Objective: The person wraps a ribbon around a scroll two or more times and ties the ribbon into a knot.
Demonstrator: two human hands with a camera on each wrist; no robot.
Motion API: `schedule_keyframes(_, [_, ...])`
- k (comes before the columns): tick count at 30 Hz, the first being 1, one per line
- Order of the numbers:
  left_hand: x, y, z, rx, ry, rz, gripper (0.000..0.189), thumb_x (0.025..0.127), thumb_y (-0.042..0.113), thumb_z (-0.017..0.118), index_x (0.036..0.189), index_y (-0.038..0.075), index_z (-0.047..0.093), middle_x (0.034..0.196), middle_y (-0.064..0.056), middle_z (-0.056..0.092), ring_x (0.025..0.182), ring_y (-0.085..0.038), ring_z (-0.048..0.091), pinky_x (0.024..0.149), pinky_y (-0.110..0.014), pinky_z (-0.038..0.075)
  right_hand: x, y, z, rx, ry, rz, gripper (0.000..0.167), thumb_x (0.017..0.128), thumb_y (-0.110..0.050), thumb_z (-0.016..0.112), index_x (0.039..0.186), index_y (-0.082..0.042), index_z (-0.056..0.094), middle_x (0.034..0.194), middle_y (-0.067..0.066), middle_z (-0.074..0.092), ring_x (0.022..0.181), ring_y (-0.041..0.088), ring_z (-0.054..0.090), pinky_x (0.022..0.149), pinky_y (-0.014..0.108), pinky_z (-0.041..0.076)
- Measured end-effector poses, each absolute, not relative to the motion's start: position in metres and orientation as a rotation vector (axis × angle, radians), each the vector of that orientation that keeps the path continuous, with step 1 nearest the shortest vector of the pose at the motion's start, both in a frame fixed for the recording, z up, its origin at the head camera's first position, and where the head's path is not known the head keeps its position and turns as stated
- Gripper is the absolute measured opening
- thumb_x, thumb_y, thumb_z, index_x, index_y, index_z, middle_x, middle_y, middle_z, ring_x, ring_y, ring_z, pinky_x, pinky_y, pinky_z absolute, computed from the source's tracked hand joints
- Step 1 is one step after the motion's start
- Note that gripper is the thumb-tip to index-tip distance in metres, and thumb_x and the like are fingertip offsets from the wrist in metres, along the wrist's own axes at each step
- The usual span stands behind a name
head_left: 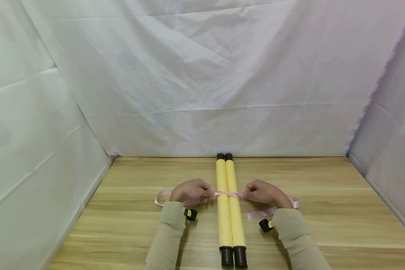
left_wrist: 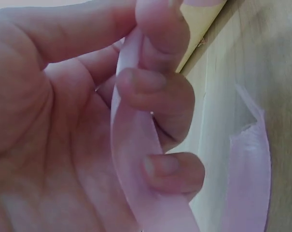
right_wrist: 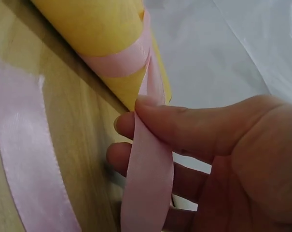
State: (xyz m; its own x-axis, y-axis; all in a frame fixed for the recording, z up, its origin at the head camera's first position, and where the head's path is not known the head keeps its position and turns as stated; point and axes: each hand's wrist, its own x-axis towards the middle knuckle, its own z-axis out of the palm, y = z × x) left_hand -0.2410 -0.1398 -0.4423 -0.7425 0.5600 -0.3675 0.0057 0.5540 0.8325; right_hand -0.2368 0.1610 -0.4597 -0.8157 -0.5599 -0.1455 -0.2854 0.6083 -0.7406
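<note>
Two yellow rods with dark end caps (head_left: 225, 221) lie side by side on the wooden table. Across their middle runs a pink ribbon (head_left: 232, 194), crossed over itself on top. To the left of the rods, my left hand (head_left: 192, 190) pinches one length of the ribbon; its wrist view shows the ribbon (left_wrist: 136, 130) running down through curled fingers. On the other side my right hand (head_left: 264, 192) pinches the opposite length between thumb and fingers. In the right wrist view the ribbon (right_wrist: 119, 60) wraps round the yellow rod (right_wrist: 97, 24).
Loose ribbon ends lie on the wooden table (head_left: 128, 225), one frayed end (left_wrist: 249, 164) by the left hand and another cut end (right_wrist: 25, 125) by the right. A white cloth (head_left: 195, 82) hangs behind the table, with more cloth at both sides.
</note>
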Motion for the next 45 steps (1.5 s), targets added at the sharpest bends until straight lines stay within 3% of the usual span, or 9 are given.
schedule_keyframes(7, [-0.242, -0.140, -0.441, 0.615, 2.121, 1.205, 0.025, 0.101, 0.019, 0.058, 0.098, 0.000, 0.075, 0.093, -0.023, 0.068, 0.065, -0.017, 0.045, 0.060, -0.027, 0.038, -0.233, 0.157, -0.458, -0.657, 2.491, -1.078, 0.028, 0.096, -0.017, 0.063, 0.073, -0.002, 0.063, 0.059, -0.007, 0.043, 0.057, 0.010, 0.038, 0.056, 0.025, 0.032])
schedule_keyframes(12, [-0.243, -0.137, -0.441, 0.684, 2.031, 1.322, 0.023, 0.100, 0.023, 0.061, 0.102, 0.007, 0.076, 0.097, -0.016, 0.070, 0.076, -0.020, 0.052, 0.066, -0.030, 0.042, -0.232, 0.155, -0.458, -0.685, 2.479, -1.091, 0.025, 0.097, -0.017, 0.062, 0.076, -0.002, 0.066, 0.060, -0.008, 0.043, 0.057, 0.008, 0.037, 0.055, 0.024, 0.032])
schedule_keyframes(19, [-0.242, -0.130, -0.444, 0.672, 2.043, 1.470, 0.022, 0.096, 0.031, 0.066, 0.106, 0.015, 0.077, 0.107, -0.006, 0.072, 0.099, -0.026, 0.061, 0.090, -0.041, 0.050, -0.234, 0.155, -0.462, -0.745, 2.470, -1.108, 0.024, 0.096, -0.013, 0.059, 0.075, -0.002, 0.066, 0.059, -0.012, 0.043, 0.056, 0.005, 0.037, 0.055, 0.023, 0.033])
schedule_keyframes(27, [-0.238, -0.120, -0.456, 0.608, 1.750, 1.719, 0.033, 0.101, 0.019, 0.058, 0.128, 0.002, 0.065, 0.131, -0.018, 0.062, 0.117, -0.015, 0.060, 0.104, -0.039, 0.046, -0.235, 0.154, -0.462, -0.721, 2.474, -1.082, 0.026, 0.098, -0.018, 0.060, 0.077, -0.004, 0.069, 0.061, -0.008, 0.048, 0.057, 0.007, 0.040, 0.056, 0.024, 0.034])
schedule_keyframes(29, [-0.237, -0.119, -0.458, 0.587, 1.728, 1.748, 0.037, 0.102, 0.021, 0.056, 0.133, 0.002, 0.061, 0.127, -0.018, 0.065, 0.116, -0.015, 0.061, 0.103, -0.037, 0.046, -0.235, 0.154, -0.463, -0.716, 2.477, -1.077, 0.027, 0.098, -0.019, 0.061, 0.077, -0.005, 0.069, 0.062, -0.008, 0.049, 0.057, 0.007, 0.041, 0.056, 0.024, 0.034])
schedule_keyframes(31, [-0.236, -0.118, -0.460, 0.580, 1.743, 1.763, 0.039, 0.103, 0.022, 0.055, 0.136, 0.002, 0.059, 0.106, -0.016, 0.068, 0.112, -0.015, 0.062, 0.102, -0.036, 0.047, -0.235, 0.154, -0.464, -0.715, 2.484, -1.071, 0.027, 0.098, -0.020, 0.062, 0.076, -0.006, 0.069, 0.062, -0.008, 0.048, 0.058, 0.008, 0.041, 0.056, 0.024, 0.034])
schedule_keyframes(35, [-0.236, -0.116, -0.462, 0.580, 1.778, 1.773, 0.041, 0.103, 0.024, 0.054, 0.138, 0.002, 0.057, 0.068, -0.010, 0.045, 0.105, -0.016, 0.063, 0.099, -0.035, 0.049, -0.237, 0.155, -0.465, -0.701, 2.500, -1.046, 0.027, 0.098, -0.023, 0.062, 0.076, -0.007, 0.069, 0.062, -0.007, 0.048, 0.058, 0.009, 0.042, 0.055, 0.025, 0.034])
schedule_keyframes(37, [-0.237, -0.115, -0.464, 0.576, 1.783, 1.787, 0.041, 0.103, 0.024, 0.054, 0.138, 0.002, 0.057, 0.062, -0.010, 0.036, 0.105, -0.017, 0.064, 0.100, -0.034, 0.049, -0.238, 0.156, -0.466, -0.690, 2.504, -1.032, 0.027, 0.097, -0.023, 0.063, 0.076, -0.008, 0.069, 0.062, -0.007, 0.048, 0.059, 0.010, 0.042, 0.055, 0.025, 0.035])
schedule_keyframes(45, [-0.243, -0.108, -0.473, 0.604, 1.794, 1.829, 0.037, 0.104, 0.022, 0.051, 0.124, -0.007, 0.064, 0.069, -0.026, 0.042, 0.123, -0.030, 0.056, 0.107, -0.031, 0.042, -0.233, 0.171, -0.462, -0.640, 2.456, -0.989, 0.018, 0.094, -0.021, 0.065, 0.080, -0.010, 0.068, 0.068, -0.003, 0.055, 0.062, 0.013, 0.047, 0.058, 0.027, 0.038])
